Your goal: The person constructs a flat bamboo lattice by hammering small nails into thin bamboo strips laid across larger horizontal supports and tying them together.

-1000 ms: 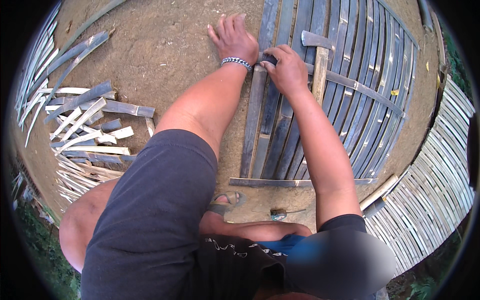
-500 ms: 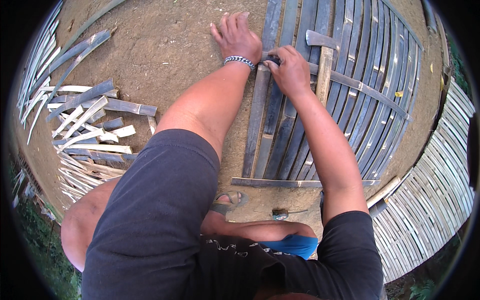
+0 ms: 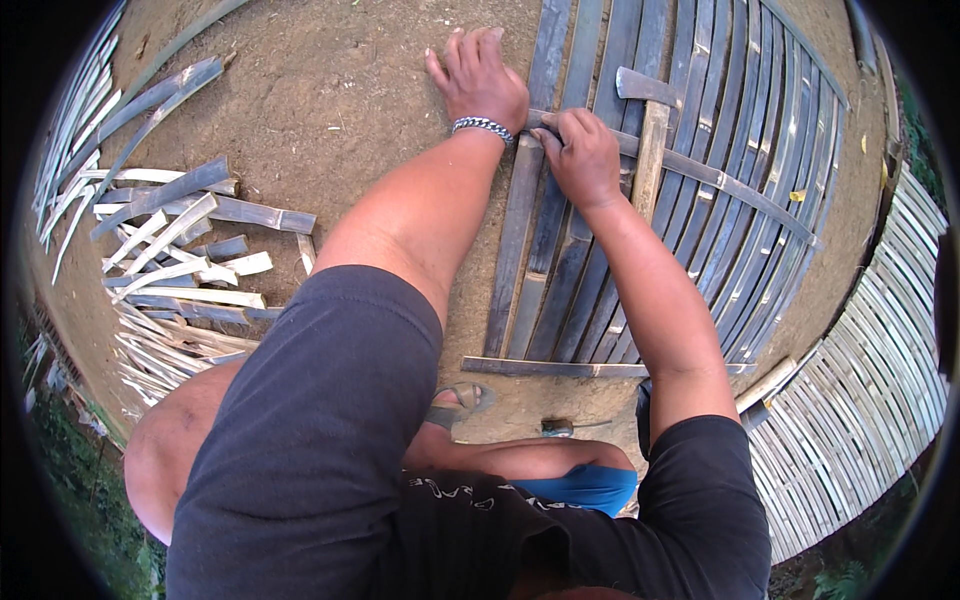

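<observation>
Working at the left end of the cross strip (image 3: 690, 166), lying over the bamboo slats (image 3: 512, 250), seemingly positioning it there! Curling the right hand (image 3: 583, 155) tightly at that end, hiding its exact hold: impossible to tell. Spreading the left hand (image 3: 480, 78) open just beyond. Probably needing steady alignment next, minding the nearby axe (image 3: 651, 135).

The right hand (image 3: 588, 162) has drawn its fingers (image 3: 577, 122) in. A second ago thumb and fingertips stood apart, a dark patch between them; now I see them bunched closer, baring more of the end of the cross strip (image 3: 716, 177) at 10 o'clock from them. A dark thing (image 3: 643, 405), too hidden to name, has appeared beside the right elbow, just short of 6 o'clock from the hand.
</observation>
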### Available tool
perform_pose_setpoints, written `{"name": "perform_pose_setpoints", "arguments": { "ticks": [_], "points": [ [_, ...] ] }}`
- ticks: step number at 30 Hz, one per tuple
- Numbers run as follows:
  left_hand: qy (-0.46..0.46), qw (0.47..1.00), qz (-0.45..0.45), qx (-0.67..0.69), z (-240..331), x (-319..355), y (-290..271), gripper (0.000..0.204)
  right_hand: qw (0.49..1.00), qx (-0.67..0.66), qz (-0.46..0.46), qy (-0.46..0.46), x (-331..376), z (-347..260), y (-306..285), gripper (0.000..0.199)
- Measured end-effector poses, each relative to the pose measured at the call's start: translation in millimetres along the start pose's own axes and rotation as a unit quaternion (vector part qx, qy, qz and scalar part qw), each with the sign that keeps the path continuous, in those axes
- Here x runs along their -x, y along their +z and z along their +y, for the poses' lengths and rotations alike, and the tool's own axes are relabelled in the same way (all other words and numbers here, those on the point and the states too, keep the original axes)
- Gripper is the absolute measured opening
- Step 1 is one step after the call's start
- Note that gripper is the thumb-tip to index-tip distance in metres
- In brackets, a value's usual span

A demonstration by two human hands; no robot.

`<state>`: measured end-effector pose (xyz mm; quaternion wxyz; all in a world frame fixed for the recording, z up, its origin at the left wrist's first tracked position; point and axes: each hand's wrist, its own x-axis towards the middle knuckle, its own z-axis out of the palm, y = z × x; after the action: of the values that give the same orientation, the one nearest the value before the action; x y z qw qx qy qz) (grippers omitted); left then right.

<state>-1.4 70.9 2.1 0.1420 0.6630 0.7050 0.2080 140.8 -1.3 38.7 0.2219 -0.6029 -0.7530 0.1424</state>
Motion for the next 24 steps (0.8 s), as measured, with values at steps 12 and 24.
{"name": "perform_pose_setpoints", "arguments": {
  "ticks": [12, 24],
  "points": [
    [-0.003, 1.0, 0.0, -0.006, 6, -1, 0, 0.052, 0.999, -0.005, 0.034, -0.033, 3, 1, 1, 0.014],
    [0.009, 1.0, 0.015, -0.018, 0, 1, 2, 0.052, 0.993, -0.071, 0.05, 0.086, 7, -9, -12, 0.025]
  ]
}}
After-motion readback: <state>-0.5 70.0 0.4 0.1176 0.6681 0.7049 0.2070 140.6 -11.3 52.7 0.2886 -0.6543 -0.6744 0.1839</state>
